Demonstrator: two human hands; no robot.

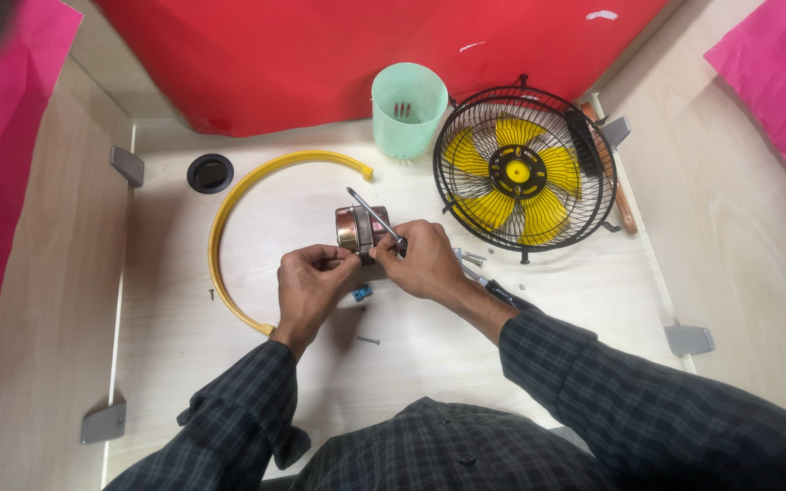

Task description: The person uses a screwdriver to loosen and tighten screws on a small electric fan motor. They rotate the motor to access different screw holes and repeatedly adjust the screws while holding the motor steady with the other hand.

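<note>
A small cylindrical fan motor point(355, 227) with copper windings and a steel shaft sits at the middle of the pale wooden table point(184, 336). My left hand point(311, 284) pinches its near side with thumb and fingers. My right hand point(425, 259) grips the motor's right side, fingers closed by the shaft point(370, 211), which points up and to the left. A small blue part point(361, 293) lies just below my hands.
A black wire fan guard with yellow blades point(520, 173) lies to the right, a mint green plastic cup point(408, 107) behind it. A yellow curved rim point(229, 218) arcs on the left. Loose screws point(367, 340) and a screwdriver point(502, 289) lie near my right wrist.
</note>
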